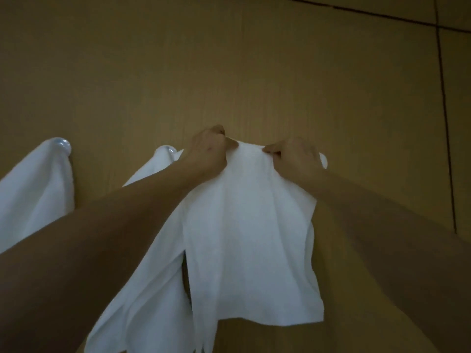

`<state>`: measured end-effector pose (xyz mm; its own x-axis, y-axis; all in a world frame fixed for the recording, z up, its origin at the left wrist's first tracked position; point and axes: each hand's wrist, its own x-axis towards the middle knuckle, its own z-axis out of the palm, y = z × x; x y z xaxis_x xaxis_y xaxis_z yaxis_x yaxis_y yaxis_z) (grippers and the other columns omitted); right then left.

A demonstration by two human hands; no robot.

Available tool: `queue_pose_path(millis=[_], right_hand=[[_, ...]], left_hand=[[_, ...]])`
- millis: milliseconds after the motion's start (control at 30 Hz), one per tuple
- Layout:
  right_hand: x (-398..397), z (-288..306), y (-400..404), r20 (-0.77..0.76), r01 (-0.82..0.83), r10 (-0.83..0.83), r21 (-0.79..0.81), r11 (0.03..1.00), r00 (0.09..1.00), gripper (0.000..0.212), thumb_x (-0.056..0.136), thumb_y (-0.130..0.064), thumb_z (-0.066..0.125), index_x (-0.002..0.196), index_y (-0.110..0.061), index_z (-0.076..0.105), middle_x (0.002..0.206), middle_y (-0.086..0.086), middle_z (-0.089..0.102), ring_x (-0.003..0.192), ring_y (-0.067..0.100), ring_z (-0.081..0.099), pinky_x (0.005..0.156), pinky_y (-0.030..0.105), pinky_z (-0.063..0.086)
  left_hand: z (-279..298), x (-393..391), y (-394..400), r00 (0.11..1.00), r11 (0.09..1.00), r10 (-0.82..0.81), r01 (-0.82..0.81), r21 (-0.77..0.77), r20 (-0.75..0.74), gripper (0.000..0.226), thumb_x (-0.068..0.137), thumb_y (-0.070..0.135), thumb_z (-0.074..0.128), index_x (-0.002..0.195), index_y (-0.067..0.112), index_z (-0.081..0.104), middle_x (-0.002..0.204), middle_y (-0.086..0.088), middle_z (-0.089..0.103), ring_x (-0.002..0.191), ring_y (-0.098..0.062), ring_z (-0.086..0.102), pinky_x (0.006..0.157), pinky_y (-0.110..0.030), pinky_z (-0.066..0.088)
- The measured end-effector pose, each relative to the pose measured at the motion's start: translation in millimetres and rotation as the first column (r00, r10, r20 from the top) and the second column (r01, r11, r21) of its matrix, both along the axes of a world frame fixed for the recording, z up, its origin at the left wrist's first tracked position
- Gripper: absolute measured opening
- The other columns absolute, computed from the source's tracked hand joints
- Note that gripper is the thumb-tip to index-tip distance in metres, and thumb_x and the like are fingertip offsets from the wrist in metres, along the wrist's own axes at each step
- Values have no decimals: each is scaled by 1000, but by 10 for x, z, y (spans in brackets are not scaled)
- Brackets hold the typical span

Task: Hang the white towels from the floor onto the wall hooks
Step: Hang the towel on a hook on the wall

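the towel (251, 225) is pinched at its top edge by the left hand (207, 152) and right hand (297, 159), against the wall (229, 72). no hook is seen beneath; if missed, the towel is likely dropped.

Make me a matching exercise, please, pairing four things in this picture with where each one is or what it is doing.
Things:
1. left hand
2. right hand
3. far-left towel
4. middle towel

Places or states:
A. hangs from a shiny hook at the left edge of the view
B. pinches the top edge of the held towel on its right side
C. hangs partly behind the left forearm
D. pinches the top edge of the held towel on its left side

Pairs: 1-D, 2-B, 3-A, 4-C
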<state>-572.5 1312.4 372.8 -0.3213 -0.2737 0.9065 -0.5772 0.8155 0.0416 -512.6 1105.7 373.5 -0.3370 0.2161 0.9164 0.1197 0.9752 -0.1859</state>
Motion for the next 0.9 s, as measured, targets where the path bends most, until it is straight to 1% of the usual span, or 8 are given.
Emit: queue_pose_path(millis=[133, 267, 400, 467, 533, 633, 833, 900], right_hand=[[-93, -416, -123, 116, -296, 336, -269, 917, 935, 28, 88, -14, 47, 72, -18, 69, 69, 3, 68, 66, 22, 61, 66, 48, 50], [-106, -628, -301, 116, -370, 451, -413, 832, 885, 31, 84, -14, 47, 56, -19, 58, 50, -5, 52, 49, 12, 43, 51, 29, 32], [-51, -745, -391, 169, -389, 482, -394, 833, 860, 30, 92, -22, 47, 64, -17, 56, 62, 3, 60, 57, 16, 51, 53, 32, 37], [-10, -838, -375, 183, -340, 414, -335, 879, 891, 31, 96, -34, 43, 72, -20, 56, 77, 1, 58, 73, 19, 54, 65, 37, 44], [15, -955, -339, 157, -240, 281, -238, 941, 947, 28, 97, -36, 40, 89, -20, 61, 94, 2, 50, 91, 21, 46, 81, 37, 41], [62, -1132, -280, 241, -298, 329, -158, 942, 913, 29, 98, -29, 40, 107, -10, 59, 98, 9, 55, 95, 26, 52, 84, 43, 46], [349, -1411, -90, 375, -274, 306, -137, 952, 875, 23, 92, -32, 33, 75, -19, 42, 95, 8, 55, 94, 30, 54, 82, 44, 49], [453, -1449, -35, 437, -257, 301, -157, 954, 848, 24, 90, -25, 38, 66, -23, 36, 97, 9, 52, 100, 32, 53, 84, 43, 48]], left_hand=[[-379, -301, 68, 993, 993, -51, 62, 104, -107, 21, 81, 5, 52, 94, 4, 68, 86, -10, 55, 74, -26, 50, 63, -33, 36], [-565, -422, 214, 982, 942, -130, 165, 292, -135, 26, 95, 22, 48, 78, 7, 62, 78, -5, 55, 68, -19, 50, 61, -31, 37], [-641, -359, 300, 950, 853, -303, 304, 424, -73, 33, 97, 30, 50, 73, 10, 59, 92, -4, 56, 86, -18, 50, 81, -35, 43], [-803, -283, 336, 988, 893, -150, 152, 424, -38, 32, 96, 37, 48, 80, 17, 66, 108, 2, 50, 104, -17, 43, 94, -36, 36], [-1041, -203, 358, 999, 904, 45, -37, 427, -10, 37, 96, 43, 37, 96, 23, 69, 112, 2, 54, 106, -20, 43, 95, -41, 35], [-1352, -100, 448, 991, 866, -118, 74, 495, 59, 37, 101, 36, 34, 117, 19, 64, 109, -2, 65, 97, -18, 55, 88, -34, 44], [-1402, 323, 577, 954, 867, -156, 8, 498, 257, 29, 94, 7, 46, 117, 10, 65, 98, -4, 70, 89, -22, 65, 83, -31, 52], [-1382, 517, 569, 957, 860, -89, -67, 506, 276, 37, 95, 13, 48, 129, 13, 60, 117, -8, 68, 107, -26, 63, 96, -33, 49]])
